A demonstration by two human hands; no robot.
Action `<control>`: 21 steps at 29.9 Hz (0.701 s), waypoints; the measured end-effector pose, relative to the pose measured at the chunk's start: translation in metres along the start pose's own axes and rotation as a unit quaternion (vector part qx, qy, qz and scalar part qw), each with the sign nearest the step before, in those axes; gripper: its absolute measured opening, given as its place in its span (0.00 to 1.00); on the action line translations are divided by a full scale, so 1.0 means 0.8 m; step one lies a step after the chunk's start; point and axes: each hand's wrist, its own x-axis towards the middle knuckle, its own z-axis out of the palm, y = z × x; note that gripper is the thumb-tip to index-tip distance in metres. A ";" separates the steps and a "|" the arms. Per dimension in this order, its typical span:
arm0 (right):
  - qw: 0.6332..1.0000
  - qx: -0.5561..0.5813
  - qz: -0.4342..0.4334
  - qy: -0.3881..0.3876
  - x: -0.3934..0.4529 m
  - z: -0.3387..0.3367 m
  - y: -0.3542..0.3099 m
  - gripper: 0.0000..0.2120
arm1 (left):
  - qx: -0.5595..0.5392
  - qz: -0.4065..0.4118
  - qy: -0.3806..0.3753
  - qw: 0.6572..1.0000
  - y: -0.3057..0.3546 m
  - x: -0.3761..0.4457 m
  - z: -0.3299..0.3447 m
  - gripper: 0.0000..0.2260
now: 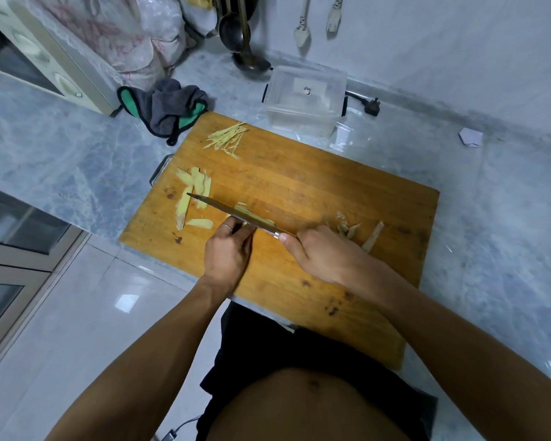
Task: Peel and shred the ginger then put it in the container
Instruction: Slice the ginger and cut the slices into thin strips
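With the right hand (322, 254) gripping the knife (236, 214) and left hand (228, 249) fingers apparently pinning ginger slices (193, 198) on the cutting board (315, 186), a slipping blade risks cutting fingertips.

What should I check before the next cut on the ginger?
1. Right hand grips the knife: ok.
2. Left hand steadies the ginger slices at the blade: ok, though fingertip clearance cannot tell.
3. Uncut slices wait at the board's left: ok.
4. Finished shreds sit apart at the far edge: ok.
5. Peels lie right of the knife hand, off the cutting line: ok.
6. Container open beyond the cutting board: ok.
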 end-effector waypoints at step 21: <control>1.000 -0.009 -0.030 -0.002 0.003 0.003 0.017 0.29 | 0.020 -0.011 -0.002 1.000 0.015 -0.004 0.002 0.17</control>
